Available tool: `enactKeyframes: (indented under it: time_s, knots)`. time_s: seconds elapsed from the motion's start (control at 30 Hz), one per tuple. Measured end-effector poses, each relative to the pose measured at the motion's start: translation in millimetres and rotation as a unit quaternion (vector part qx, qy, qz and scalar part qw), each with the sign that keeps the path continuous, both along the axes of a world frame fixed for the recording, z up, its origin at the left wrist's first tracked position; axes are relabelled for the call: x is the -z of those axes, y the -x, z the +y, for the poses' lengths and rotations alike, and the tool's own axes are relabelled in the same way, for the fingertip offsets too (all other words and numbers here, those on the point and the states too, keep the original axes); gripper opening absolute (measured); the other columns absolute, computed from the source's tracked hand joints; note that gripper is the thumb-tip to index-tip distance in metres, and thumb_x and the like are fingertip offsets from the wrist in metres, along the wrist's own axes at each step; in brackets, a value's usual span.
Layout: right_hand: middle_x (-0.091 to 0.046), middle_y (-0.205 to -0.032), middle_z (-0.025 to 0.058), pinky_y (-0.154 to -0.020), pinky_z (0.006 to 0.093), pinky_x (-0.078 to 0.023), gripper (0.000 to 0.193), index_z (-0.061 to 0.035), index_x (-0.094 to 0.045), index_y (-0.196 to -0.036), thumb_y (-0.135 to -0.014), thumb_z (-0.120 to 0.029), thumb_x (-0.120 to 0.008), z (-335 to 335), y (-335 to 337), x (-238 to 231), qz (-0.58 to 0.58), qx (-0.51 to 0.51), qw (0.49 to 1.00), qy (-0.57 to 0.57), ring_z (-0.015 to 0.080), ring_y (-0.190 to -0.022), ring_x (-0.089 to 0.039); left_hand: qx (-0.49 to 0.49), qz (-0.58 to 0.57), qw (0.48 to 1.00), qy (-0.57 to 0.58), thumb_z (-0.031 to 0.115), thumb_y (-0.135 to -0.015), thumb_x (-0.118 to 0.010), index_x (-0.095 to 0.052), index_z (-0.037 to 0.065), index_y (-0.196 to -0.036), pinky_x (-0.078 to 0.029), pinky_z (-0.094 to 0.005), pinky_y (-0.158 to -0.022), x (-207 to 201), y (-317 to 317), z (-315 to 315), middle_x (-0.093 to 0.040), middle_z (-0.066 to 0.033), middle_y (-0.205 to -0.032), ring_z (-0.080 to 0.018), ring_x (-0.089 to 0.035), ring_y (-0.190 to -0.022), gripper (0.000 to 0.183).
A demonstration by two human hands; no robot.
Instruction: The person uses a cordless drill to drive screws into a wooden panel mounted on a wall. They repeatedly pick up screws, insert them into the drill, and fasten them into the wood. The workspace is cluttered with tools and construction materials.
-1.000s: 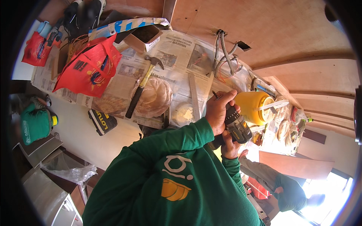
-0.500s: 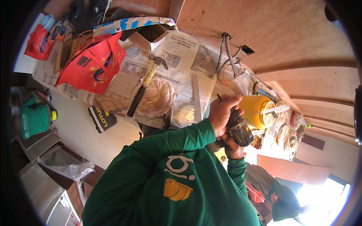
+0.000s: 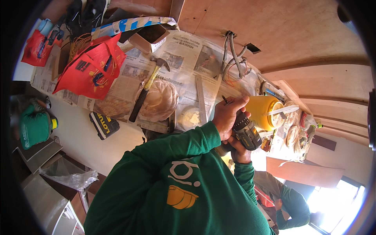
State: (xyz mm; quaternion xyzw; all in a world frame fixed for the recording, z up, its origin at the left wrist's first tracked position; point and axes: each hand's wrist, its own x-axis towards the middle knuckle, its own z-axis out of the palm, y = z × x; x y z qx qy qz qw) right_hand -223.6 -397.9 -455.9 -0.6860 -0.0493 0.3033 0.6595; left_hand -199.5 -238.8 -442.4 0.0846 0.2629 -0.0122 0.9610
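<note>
A black and grey cordless drill is held in front of my chest, its chuck end tilted up and to the left. My left hand is closed at the chuck end, and a thin dark rod like a drill bit pokes out above its fingers. Below it, my right hand grips the drill by its handle, which is mostly hidden. Just beyond the drill lies a yellow plastic tub with a whitish flat stick across its opening.
Newspaper covers the work surface, bearing a hammer, a cloth bundle, a metal ruler and a red bag. Cables hang from the wooden panel. A black tool case lies lower left. Two people are nearby.
The view has shifted slightly, so the bench things sit a little farther left. Both hands stay on the drill. The person at lower right has changed arm position.
</note>
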Motion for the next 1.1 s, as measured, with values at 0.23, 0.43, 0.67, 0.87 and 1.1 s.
enactKeyframes:
  time_s: [0.23,0.43,0.67,0.87,1.1]
  knots:
    - [-0.062,-0.084,0.0061,-0.070,0.0322,-0.047,0.027,-0.0004,-0.061,-0.105,-0.081,-0.009,-0.068,-1.5,1.3,2.2,-0.005,0.003,1.000,0.011,0.0171,-0.075,-0.058,0.000,0.012,1.000,-0.001,0.026,-0.085,-0.078,-0.051,0.013,-0.077,-0.053,-0.0338,-0.060,-0.9,-0.4,0.6,-0.055,-0.0004,-0.072,-0.0169,-0.063,-0.064,0.030]
    - [-0.066,-0.105,0.0069,-0.084,0.0326,-0.049,0.036,-0.0002,-0.060,-0.116,-0.082,-0.010,-0.068,0.5,10.4,6.2,-0.094,0.087,0.991,-0.033,0.0169,-0.093,-0.062,-0.017,0.014,1.000,0.000,0.025,-0.085,-0.078,-0.052,0.013,-0.079,-0.054,-0.0339,-0.061,0.5,-1.6,-1.6,-0.054,0.0002,-0.073,-0.0170,-0.063,-0.065,0.029]
    - [-0.061,-0.116,0.0076,-0.095,0.0335,-0.044,0.049,-0.0005,-0.053,-0.126,-0.082,-0.010,-0.073,1.1,25.8,10.2,-0.057,0.160,0.982,-0.084,0.0184,-0.105,-0.058,-0.017,0.022,1.000,0.003,0.024,-0.084,-0.079,-0.053,0.014,-0.079,-0.054,-0.0338,-0.062,-0.4,-1.1,-3.4,-0.055,0.0004,-0.074,-0.0172,-0.064,-0.065,0.028]
    - [-0.061,-0.115,0.0075,-0.096,0.0336,-0.043,0.049,-0.0011,-0.053,-0.126,-0.081,-0.009,-0.073,4.6,23.5,6.2,-0.046,0.164,0.980,-0.098,0.0182,-0.105,-0.057,-0.020,0.033,0.999,-0.006,0.024,-0.083,-0.079,-0.053,0.014,-0.079,-0.054,-0.0332,-0.063,-0.6,-1.7,-3.9,-0.055,0.0004,-0.074,-0.0167,-0.064,-0.066,0.028]
    - [-0.061,-0.115,0.0070,-0.096,0.0335,-0.043,0.051,-0.0022,-0.053,-0.127,-0.081,-0.007,-0.074,-1.4,21.2,5.9,-0.007,0.147,0.984,-0.105,0.0181,-0.105,-0.058,-0.027,0.022,0.999,-0.009,0.025,-0.084,-0.079,-0.053,0.013,-0.080,-0.054,-0.0331,-0.064,-0.5,0.4,-4.2,-0.054,0.0000,-0.073,-0.0170,-0.063,-0.066,0.028]
